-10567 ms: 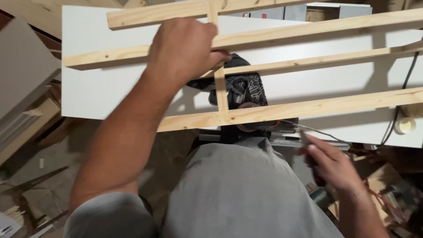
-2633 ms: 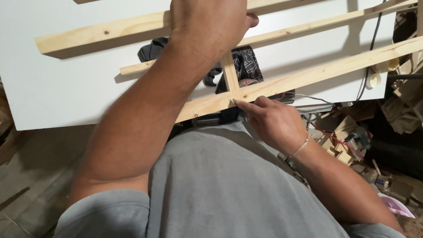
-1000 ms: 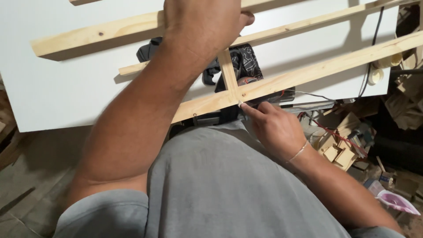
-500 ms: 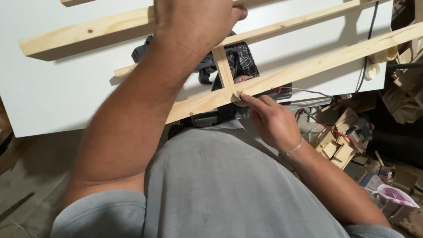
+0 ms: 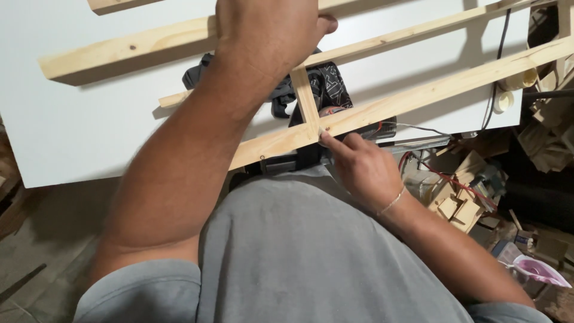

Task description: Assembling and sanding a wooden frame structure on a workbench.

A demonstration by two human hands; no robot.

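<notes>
Wooden frame (image 5: 418, 98) of pale slats lies flat on a white counter (image 5: 89, 131), its near long slat running diagonally across the counter's front edge. Left hand (image 5: 269, 30) is closed down over the far slat, gripping it at the head of the short cross slat (image 5: 305, 101). Right hand (image 5: 359, 164) rests against the near slat just below that cross slat's joint, index finger extended and its tip touching the wood, other fingers curled; whether it pinches anything cannot be told. A black power tool (image 5: 326, 87) sits under the frame beside the cross slat. Wood offcuts (image 5: 460, 197) lie heaped on the floor to the right of the counter.
</notes>
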